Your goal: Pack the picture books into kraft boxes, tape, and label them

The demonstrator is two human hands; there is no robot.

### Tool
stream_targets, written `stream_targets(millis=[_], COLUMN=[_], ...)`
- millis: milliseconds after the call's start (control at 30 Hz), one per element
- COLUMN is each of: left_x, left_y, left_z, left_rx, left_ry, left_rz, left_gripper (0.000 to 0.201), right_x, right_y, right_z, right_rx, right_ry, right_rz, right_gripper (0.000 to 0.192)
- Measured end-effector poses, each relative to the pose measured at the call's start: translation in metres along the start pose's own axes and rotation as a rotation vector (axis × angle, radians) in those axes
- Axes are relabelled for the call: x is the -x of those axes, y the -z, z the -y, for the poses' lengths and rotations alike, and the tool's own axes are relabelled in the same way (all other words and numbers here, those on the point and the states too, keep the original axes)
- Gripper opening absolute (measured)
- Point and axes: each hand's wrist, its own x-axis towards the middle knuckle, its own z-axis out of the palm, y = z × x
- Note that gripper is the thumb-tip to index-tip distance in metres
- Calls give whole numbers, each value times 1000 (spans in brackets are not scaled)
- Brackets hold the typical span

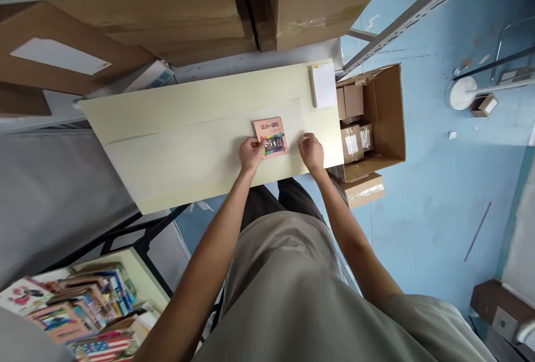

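A small pink book [276,128] with a rainbow-coloured picture on its cover lies on the pale yellow tabletop [200,94]. My left hand [251,153] grips its left edge, thumb over the cover and the other fingers mostly hidden. To the right of the book, apart from it, is my right hand [311,151]. Its fingers are curled in toward the thumb, close above the table. Whether anything small sits between those fingertips cannot be made out. Under the book a whitish sheet-like area [179,150] covers part of the tabletop.
A white stack [324,86] sits at the table's far right corner. Beside it stands an open carton [390,122] of small boxes, with another box [365,190] below. Large cartons [167,22] fill the shelf ahead. Several books [87,306] lie on a lower left surface.
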Motion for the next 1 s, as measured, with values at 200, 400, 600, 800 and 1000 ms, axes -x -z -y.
stream_targets(millis=[200,400,600,800,1000], left_x=[2,2,6,10,18], left_y=[-5,-5,-6,6,21], left_z=[5,0,-1,-3,-11], left_rx=[64,71,86,-6,-65], left_ry=[-3,41,31,-12,-71], left_rz=[-25,-23,-52,-34,-53], left_gripper=[22,24,21,37,53], right_x=[-8,-12,0,21,19], right_y=[13,22,35,-3,-59], right_z=[-5,-1,20,76,99], right_rx=[45,-36,-267,-126,64], right_ry=[-158,-149,-147,158,206], right_rz=[-88,-68,29,260,358], right_gripper=[15,15,27,31,19])
